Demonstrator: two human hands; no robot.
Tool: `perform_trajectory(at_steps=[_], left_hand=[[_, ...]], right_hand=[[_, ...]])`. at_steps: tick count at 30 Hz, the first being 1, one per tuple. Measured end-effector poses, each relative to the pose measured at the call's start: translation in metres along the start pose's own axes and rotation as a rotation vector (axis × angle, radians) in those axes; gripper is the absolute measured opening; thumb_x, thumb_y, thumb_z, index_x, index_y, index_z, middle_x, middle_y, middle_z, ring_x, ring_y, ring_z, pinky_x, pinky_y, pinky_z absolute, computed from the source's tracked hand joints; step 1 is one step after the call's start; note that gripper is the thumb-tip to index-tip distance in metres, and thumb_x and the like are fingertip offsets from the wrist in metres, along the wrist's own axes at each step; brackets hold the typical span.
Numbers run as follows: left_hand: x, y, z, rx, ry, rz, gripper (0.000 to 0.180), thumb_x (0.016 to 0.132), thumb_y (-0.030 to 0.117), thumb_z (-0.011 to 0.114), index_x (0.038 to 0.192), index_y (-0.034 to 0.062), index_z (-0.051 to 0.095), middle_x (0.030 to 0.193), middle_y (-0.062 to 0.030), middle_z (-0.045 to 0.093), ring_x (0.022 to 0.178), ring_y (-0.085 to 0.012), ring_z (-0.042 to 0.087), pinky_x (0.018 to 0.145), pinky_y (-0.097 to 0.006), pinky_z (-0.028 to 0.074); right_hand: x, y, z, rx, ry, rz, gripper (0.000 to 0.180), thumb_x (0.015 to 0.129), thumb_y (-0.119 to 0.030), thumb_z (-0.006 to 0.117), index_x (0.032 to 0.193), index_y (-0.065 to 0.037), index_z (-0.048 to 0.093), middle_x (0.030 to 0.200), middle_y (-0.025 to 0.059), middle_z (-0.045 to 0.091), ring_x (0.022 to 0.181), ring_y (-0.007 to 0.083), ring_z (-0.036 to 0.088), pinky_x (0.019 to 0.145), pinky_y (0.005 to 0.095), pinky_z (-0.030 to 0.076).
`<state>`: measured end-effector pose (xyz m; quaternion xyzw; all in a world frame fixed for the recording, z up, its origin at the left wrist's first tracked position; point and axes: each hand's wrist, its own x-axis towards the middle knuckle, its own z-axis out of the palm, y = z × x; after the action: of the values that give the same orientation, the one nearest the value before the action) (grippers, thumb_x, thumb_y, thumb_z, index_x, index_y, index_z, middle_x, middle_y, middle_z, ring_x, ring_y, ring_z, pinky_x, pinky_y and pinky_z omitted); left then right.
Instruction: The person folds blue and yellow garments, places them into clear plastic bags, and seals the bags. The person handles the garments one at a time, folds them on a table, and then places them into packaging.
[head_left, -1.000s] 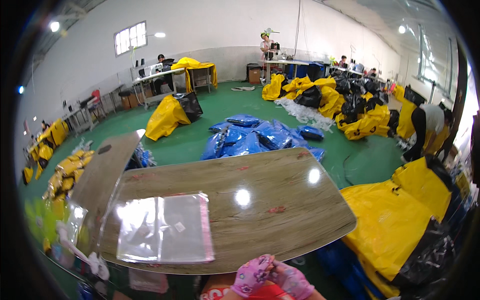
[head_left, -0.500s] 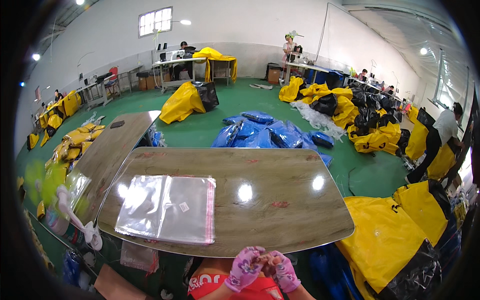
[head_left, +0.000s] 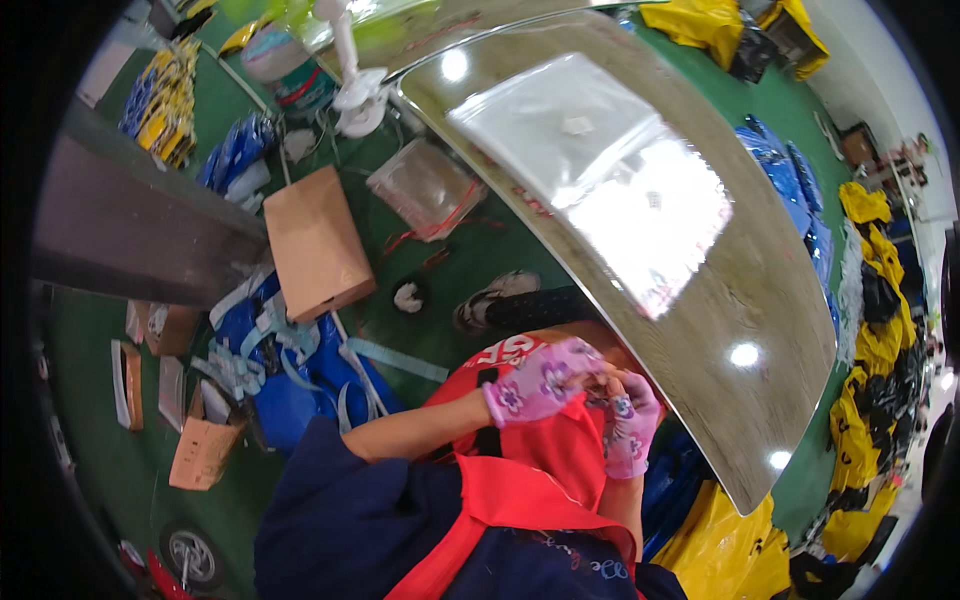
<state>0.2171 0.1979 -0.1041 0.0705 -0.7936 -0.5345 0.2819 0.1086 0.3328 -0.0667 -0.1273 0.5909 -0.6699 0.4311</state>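
My left hand (head_left: 540, 385) and my right hand (head_left: 630, 430) wear pink flowered gloves and meet in front of my red apron (head_left: 520, 480). Their fingers are curled and touching each other, with nothing else visible in them. Just beyond them runs the near edge of a glossy wooden table (head_left: 770, 300). A stack of clear plastic bags (head_left: 590, 150) lies flat on the table's far part, out of reach of both hands.
A cardboard box (head_left: 315, 245), blue woven bags (head_left: 290, 370) and a smaller open carton (head_left: 205, 445) lie on the green floor to my left. A bundle of clear bags (head_left: 425, 185) and a white fan stand (head_left: 355, 80) sit beside the table. Yellow bags (head_left: 880, 340) pile at right.
The view has swung down and to the left, so the floor and my body now fill it. My gloved hands stay pressed together at my chest.
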Motion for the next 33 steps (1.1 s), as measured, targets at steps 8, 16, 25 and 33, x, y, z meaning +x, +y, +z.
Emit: perform_trajectory(at_steps=[8, 16, 25, 33], left_hand=[[-0.147, -0.205, -0.103, 0.42, 0.43, -0.894, 0.016, 0.083, 0.015, 0.059, 0.095, 0.0074, 0.066, 0.092, -0.0167, 0.066, 0.089, -0.0339, 0.064, 0.08, -0.039, 0.052], [-0.205, -0.355, -0.133, 0.793, 0.34, -1.106, 0.043, 0.086, 0.028, 0.058, 0.126, 0.0129, 0.056, 0.122, -0.0163, 0.058, 0.111, -0.0348, 0.056, 0.096, -0.041, 0.045], [-0.226, -0.427, -0.131, 0.688, -0.026, -1.111, 0.032, 0.087, 0.023, 0.055, 0.117, 0.0123, 0.056, 0.115, -0.0172, 0.058, 0.1, -0.0362, 0.06, 0.083, -0.044, 0.051], [-0.192, -0.417, -0.139, 0.568, 0.049, -1.212, 0.017, 0.085, 0.017, 0.051, 0.099, 0.0087, 0.058, 0.101, -0.0205, 0.062, 0.09, -0.0383, 0.063, 0.077, -0.043, 0.051]], right_hand=[[0.063, -0.012, 0.018, -0.369, 0.113, -0.046, 0.025, 0.098, -0.018, 0.051, 0.108, 0.002, 0.061, 0.1, 0.0104, 0.064, 0.089, 0.0173, 0.064, 0.08, 0.0292, 0.053], [0.084, -0.025, -0.009, -0.259, 0.289, 0.014, 0.026, 0.097, -0.021, 0.055, 0.112, -0.001, 0.059, 0.1, 0.01, 0.063, 0.086, 0.0181, 0.062, 0.075, 0.0275, 0.053], [0.092, -0.027, 0.002, -0.381, 0.375, 0.109, 0.027, 0.097, -0.02, 0.055, 0.113, 0.002, 0.057, 0.094, 0.0098, 0.061, 0.076, 0.013, 0.058, 0.067, 0.0226, 0.048], [0.099, -0.027, 0.02, -0.5, 0.415, 0.133, 0.028, 0.096, -0.022, 0.056, 0.112, 0.001, 0.058, 0.086, 0.005, 0.061, 0.068, 0.008, 0.054, 0.061, 0.0191, 0.045]])
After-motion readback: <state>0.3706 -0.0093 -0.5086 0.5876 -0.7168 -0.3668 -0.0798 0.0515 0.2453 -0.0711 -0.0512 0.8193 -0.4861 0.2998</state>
